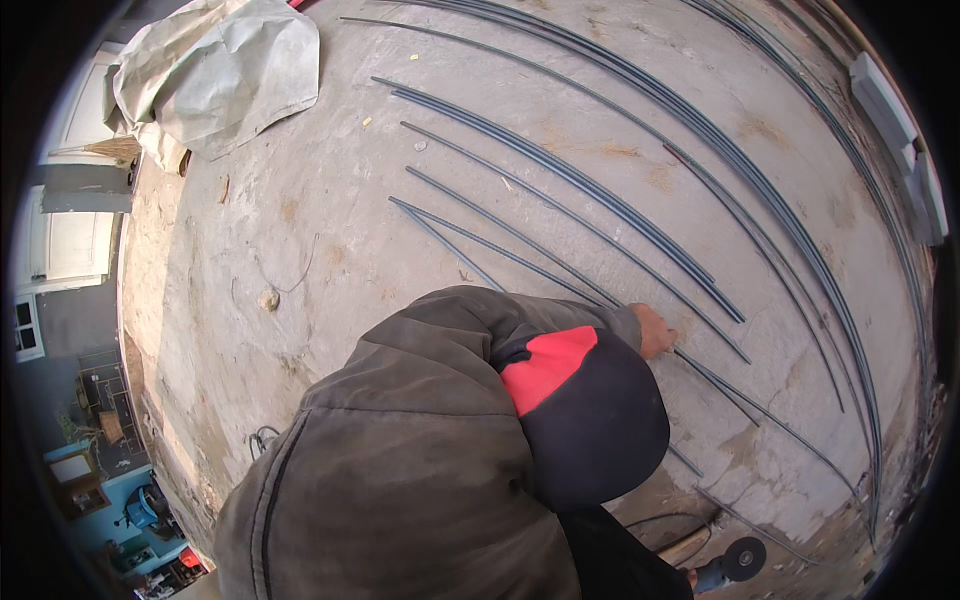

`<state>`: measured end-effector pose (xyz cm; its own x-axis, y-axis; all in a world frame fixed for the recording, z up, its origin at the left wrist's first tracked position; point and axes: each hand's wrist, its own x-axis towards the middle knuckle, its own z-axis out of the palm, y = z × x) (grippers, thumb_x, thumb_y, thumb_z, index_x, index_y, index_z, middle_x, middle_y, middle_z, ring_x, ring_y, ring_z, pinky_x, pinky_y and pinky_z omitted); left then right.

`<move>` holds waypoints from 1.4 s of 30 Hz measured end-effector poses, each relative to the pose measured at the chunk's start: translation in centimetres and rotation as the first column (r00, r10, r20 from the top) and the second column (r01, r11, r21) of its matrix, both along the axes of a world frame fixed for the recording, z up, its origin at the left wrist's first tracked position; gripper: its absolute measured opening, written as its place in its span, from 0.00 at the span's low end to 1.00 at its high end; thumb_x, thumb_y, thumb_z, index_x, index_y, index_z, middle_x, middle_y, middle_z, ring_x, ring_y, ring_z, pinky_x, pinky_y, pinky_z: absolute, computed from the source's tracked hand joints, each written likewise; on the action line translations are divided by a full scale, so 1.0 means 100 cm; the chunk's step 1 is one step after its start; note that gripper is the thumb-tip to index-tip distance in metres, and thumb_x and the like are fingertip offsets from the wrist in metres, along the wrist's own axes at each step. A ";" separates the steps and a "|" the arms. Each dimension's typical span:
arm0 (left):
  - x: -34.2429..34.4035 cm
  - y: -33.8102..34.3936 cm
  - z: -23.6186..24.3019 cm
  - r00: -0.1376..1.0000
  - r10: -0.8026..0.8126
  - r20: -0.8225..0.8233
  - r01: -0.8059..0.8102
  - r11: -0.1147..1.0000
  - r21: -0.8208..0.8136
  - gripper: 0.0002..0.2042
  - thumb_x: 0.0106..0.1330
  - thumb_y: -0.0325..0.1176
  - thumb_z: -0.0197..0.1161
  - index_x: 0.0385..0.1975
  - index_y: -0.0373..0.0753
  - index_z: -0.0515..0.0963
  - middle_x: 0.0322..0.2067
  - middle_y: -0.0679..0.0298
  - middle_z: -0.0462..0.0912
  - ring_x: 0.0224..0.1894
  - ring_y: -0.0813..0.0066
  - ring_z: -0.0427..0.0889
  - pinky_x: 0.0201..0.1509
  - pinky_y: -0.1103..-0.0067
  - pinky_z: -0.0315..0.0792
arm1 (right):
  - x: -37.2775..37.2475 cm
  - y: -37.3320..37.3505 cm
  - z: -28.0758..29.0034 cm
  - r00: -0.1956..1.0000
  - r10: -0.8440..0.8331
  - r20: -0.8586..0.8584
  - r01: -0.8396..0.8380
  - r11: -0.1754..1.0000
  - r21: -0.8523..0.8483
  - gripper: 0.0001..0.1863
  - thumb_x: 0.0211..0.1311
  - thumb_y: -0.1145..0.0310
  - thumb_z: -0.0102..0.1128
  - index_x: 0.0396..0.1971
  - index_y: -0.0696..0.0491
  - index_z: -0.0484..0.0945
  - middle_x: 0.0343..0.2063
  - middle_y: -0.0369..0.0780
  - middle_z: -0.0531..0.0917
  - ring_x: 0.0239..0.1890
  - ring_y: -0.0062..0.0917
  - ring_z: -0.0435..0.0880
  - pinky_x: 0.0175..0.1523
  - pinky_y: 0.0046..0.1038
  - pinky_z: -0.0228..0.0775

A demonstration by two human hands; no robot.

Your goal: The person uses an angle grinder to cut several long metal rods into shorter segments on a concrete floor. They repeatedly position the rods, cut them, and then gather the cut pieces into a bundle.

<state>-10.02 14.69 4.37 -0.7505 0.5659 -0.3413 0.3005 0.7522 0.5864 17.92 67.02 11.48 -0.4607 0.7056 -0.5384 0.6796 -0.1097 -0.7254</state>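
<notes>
Fingers [661, 342] (a co-worker's) at rod [692, 361], open concrete [335, 205] leftward

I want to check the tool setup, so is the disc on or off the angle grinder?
On: the dark round disc sits at the head of the angle grinder. I cannot tell whether it is spinning.

On my feed, the stained concrete floor [330, 210] carries long, dark metal rods [610, 193], some crossing, and a small pale lump [268, 299].
</notes>
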 end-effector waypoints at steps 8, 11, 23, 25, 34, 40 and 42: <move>-0.013 -0.012 -0.008 0.991 0.130 -0.034 -0.129 0.991 0.025 0.16 0.74 0.37 0.53 0.53 0.35 0.78 0.40 0.50 0.87 0.45 0.49 0.87 0.49 0.59 0.79 | -0.015 -0.019 -0.004 0.997 0.003 0.081 0.000 0.999 -0.034 0.24 0.58 0.52 0.71 0.45 0.53 0.77 0.28 0.41 0.81 0.26 0.31 0.80 0.33 0.34 0.77; -0.011 -0.007 -0.042 0.992 0.130 -0.011 -0.129 0.990 0.055 0.15 0.70 0.35 0.56 0.53 0.39 0.81 0.41 0.52 0.88 0.46 0.50 0.87 0.50 0.59 0.79 | -0.024 -0.024 -0.007 0.994 0.027 0.104 -0.022 0.999 -0.049 0.24 0.58 0.52 0.71 0.45 0.53 0.77 0.28 0.41 0.81 0.26 0.31 0.80 0.33 0.34 0.77; -0.028 0.011 -0.036 0.999 0.040 -0.004 -0.040 0.998 0.046 0.13 0.66 0.35 0.61 0.46 0.41 0.87 0.44 0.52 0.87 0.47 0.51 0.87 0.50 0.59 0.79 | -0.042 -0.021 -0.013 0.989 0.080 0.124 -0.068 0.993 -0.093 0.24 0.58 0.51 0.71 0.44 0.53 0.77 0.28 0.41 0.81 0.27 0.32 0.80 0.34 0.36 0.78; -0.032 0.017 -0.042 0.999 0.045 0.009 -0.046 0.998 0.032 0.13 0.68 0.37 0.61 0.45 0.41 0.87 0.44 0.52 0.87 0.47 0.50 0.87 0.49 0.58 0.79 | -0.045 -0.022 -0.015 0.987 0.087 0.133 -0.074 0.992 -0.102 0.24 0.58 0.51 0.71 0.44 0.53 0.77 0.28 0.41 0.81 0.27 0.32 0.80 0.34 0.36 0.78; -0.034 0.023 -0.044 0.997 0.058 -0.057 -0.056 0.998 0.041 0.11 0.67 0.36 0.60 0.44 0.40 0.84 0.42 0.53 0.87 0.46 0.51 0.87 0.47 0.58 0.78 | -0.031 -0.019 -0.018 0.988 0.043 0.150 -0.026 0.993 -0.111 0.24 0.59 0.50 0.71 0.43 0.53 0.77 0.28 0.41 0.81 0.28 0.33 0.80 0.35 0.37 0.78; -0.027 0.024 -0.047 0.993 -0.018 -0.121 0.020 1.000 0.015 0.12 0.66 0.34 0.58 0.45 0.39 0.83 0.42 0.55 0.87 0.45 0.52 0.87 0.46 0.59 0.79 | -0.030 -0.019 -0.021 0.985 0.047 0.169 -0.024 0.991 -0.131 0.24 0.59 0.49 0.71 0.43 0.53 0.77 0.28 0.41 0.81 0.28 0.33 0.80 0.35 0.38 0.78; -0.026 0.024 -0.042 0.992 -0.033 -0.120 0.034 0.999 0.007 0.12 0.66 0.34 0.57 0.44 0.39 0.82 0.42 0.55 0.87 0.45 0.52 0.87 0.45 0.60 0.80 | -0.030 -0.017 -0.021 0.984 0.049 0.171 -0.026 0.991 -0.133 0.24 0.59 0.49 0.70 0.42 0.53 0.77 0.28 0.41 0.81 0.28 0.33 0.80 0.35 0.38 0.78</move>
